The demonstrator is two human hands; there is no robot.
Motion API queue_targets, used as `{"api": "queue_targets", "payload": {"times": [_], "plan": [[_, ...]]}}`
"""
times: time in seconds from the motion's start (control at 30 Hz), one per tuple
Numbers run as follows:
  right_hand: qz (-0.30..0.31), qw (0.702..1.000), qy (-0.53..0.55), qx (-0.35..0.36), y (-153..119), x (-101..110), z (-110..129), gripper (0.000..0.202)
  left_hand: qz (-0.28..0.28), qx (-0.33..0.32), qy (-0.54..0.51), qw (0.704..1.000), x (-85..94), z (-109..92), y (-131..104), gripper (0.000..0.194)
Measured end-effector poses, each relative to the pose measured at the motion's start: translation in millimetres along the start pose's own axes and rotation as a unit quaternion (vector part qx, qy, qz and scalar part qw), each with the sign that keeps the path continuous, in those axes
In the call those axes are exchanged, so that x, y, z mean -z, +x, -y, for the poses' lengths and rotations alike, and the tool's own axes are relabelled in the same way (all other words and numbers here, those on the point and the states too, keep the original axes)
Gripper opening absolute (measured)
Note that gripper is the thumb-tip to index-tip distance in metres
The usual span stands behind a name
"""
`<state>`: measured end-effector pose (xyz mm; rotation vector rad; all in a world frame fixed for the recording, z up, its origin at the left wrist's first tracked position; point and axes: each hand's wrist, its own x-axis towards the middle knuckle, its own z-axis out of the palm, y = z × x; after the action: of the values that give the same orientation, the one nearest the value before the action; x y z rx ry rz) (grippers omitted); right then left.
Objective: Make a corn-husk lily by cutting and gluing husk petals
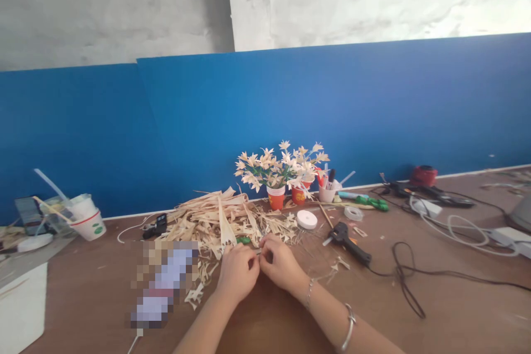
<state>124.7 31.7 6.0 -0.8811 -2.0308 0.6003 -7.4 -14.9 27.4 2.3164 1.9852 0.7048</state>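
Observation:
My left hand (238, 270) and my right hand (281, 261) meet over the brown table, thumbs and fingers pinched together. A small greyish thing (258, 251) shows between the fingertips; its kind is too small to tell. Just beyond my left hand stands a pale dried husk piece (226, 228) with a notched lower edge; whether it is held or only lies behind, I cannot tell. A green item (244, 240) lies right behind the fingers. Dried husk strips (203, 213) are heaped further back, and cut husk scraps (198, 290) lie left of my left wrist.
Husk flowers (269, 166) stand in red cups (276, 199) by the blue partition (332, 105). Right of my hands are a white tape roll (307, 219), a glue gun (346, 242) and its black cord (402, 271). A blurred-out phone-like object (166, 285) and a paper cup (89, 225) are left.

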Motion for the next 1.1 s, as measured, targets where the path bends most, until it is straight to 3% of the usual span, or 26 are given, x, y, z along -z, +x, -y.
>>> {"api": "queue_targets", "payload": {"times": [0.23,0.33,0.5,0.83,1.1], "plan": [[-0.059,0.987,-0.142,-0.045,1.8,8.1,-4.6,0.018,-0.043,0.050,0.006,0.998,0.2,2.8,0.1,0.023],[-0.054,0.993,-0.094,-0.046,4.4,12.0,-9.1,0.015,-0.051,0.051,-0.015,0.997,1.8,7.5,0.8,0.025],[-0.018,1.000,0.002,0.012,3.6,7.3,-6.8,0.013,-0.030,0.020,-0.014,0.999,2.3,6.9,0.5,0.028],[0.034,0.998,-0.042,0.027,-0.4,11.3,1.0,0.014,0.001,0.014,-0.007,1.000,2.3,3.2,-0.7,0.021],[0.009,0.996,-0.051,0.070,-1.0,8.0,2.0,0.016,-0.014,0.049,-0.023,0.998,-3.3,-0.9,0.6,0.017]]}}
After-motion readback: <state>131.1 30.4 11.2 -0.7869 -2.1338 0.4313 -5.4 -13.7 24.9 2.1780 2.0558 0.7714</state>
